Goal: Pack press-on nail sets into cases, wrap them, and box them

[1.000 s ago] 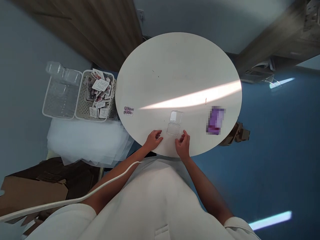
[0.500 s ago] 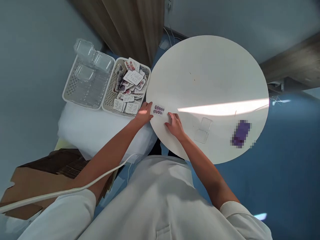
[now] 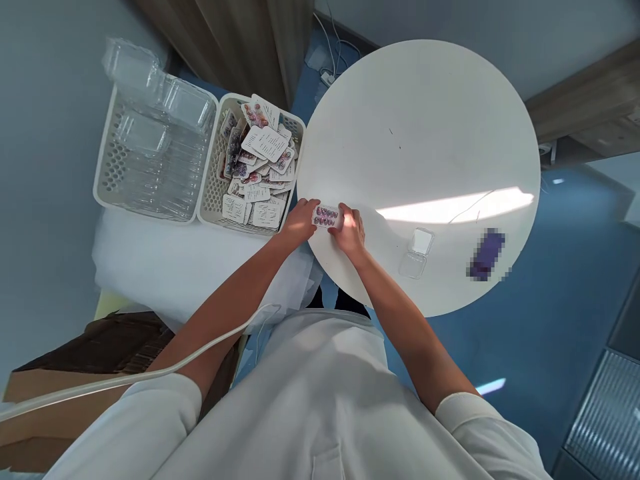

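Note:
A small white card with two rows of glossy purple-pink pieces, like press-on nails (image 3: 327, 217), is gripped by its two short ends. My left hand (image 3: 301, 222) pinches the left end and my right hand (image 3: 351, 230) the right end, thumbs at the near edge. The card is over the left edge of the round white table (image 3: 425, 120). To the right of my right hand, a clear plastic case (image 3: 417, 255) lies opened out flat on the table.
Left of the table, a white basket (image 3: 213, 193) holds many similar printed cards. Beside it, another basket (image 3: 103, 190) contains stacked clear cases. A pixelated purple object (image 3: 486, 255) lies at the table's right. A white cable (image 3: 200, 360) crosses over my left arm.
Both hands have closed in on the nail card, and the right hand now grips its right end. Before, the right hand was apart from it. The camera view has shifted slightly.

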A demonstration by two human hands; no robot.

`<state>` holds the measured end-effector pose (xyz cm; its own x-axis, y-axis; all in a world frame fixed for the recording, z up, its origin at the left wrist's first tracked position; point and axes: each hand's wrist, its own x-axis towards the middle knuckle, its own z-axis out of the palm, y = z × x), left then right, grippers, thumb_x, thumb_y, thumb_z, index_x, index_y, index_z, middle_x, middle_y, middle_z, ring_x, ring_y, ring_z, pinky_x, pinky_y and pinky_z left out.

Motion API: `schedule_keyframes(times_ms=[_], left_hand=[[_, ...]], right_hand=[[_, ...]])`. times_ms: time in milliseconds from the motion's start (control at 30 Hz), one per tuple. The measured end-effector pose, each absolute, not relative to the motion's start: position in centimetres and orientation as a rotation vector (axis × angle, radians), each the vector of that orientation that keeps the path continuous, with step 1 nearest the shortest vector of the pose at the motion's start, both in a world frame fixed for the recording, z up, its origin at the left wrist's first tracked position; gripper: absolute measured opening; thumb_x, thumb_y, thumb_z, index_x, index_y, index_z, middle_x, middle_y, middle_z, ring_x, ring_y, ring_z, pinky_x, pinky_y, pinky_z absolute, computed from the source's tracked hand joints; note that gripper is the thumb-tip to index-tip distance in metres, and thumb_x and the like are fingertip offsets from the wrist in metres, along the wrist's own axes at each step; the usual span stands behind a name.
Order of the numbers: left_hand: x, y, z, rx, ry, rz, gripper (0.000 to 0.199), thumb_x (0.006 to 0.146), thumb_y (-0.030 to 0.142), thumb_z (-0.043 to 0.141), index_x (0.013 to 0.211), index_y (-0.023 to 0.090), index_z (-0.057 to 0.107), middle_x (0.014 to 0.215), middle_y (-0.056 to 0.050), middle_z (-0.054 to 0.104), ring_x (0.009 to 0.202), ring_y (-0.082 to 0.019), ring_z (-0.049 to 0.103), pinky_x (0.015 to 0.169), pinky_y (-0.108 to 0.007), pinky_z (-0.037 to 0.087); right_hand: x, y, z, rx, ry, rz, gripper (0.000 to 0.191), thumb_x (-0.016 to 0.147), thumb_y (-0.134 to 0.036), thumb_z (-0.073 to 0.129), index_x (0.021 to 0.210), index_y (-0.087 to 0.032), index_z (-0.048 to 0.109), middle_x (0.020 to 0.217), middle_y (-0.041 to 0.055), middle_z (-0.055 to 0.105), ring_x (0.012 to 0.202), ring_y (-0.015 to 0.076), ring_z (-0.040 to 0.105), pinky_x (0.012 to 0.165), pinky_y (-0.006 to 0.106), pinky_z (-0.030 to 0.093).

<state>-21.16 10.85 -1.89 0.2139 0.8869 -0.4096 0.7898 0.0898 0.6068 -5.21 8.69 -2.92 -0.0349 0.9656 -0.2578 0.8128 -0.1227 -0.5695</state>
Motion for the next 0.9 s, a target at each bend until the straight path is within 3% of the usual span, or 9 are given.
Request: schedule_keyframes(times_ms=[300, 567, 900], left_hand=[[-21.4, 9.8, -1.8, 1.72, 1.542, 0.394, 0.06, 0.061, 0.005, 0.055, 0.119, 0.016, 0.042, 0.097, -0.006, 0.052, 0.081, -0.018, 0.053, 0.076, -0.032, 0.045], [-20.5, 8.2, -1.6, 1.792, 1.441, 0.475, 0.063, 0.062, 0.01, 0.057, 0.122, 0.013, 0.039, 0.097, -0.006, 0.051, 0.067, -0.012, 0.048, 0.071, -0.029, 0.044], [-14.1, 3.0, 0.6, 1.901, 1.234, 0.386, 0.065, 0.067, 0.014, 0.058, 0.127, 0.017, 0.034, 0.098, -0.005, 0.049, 0.07, -0.013, 0.046, 0.07, -0.03, 0.045]], right_hand=[[-5.5, 7.7, -3.1, -1.939, -1.931, 0.835, 0.053, 0.075, -0.017, 0.052, 0.124, -0.027, 0.034, 0.113, 0.0064, 0.049, 0.104, 0.0231, 0.047, 0.088, 0.044, 0.038], [-3.3, 6.1, -2.2, -1.708, -1.808, 1.033, 0.061, 0.073, -0.014, 0.052, 0.128, -0.026, 0.031, 0.111, 0.0068, 0.045, 0.087, 0.0164, 0.052, 0.079, 0.034, 0.046], [5.1, -0.8, -0.1, -1.651, -1.756, 1.072, 0.064, 0.072, -0.014, 0.054, 0.13, -0.025, 0.031, 0.105, 0.0071, 0.046, 0.076, 0.0147, 0.05, 0.074, 0.033, 0.047]])
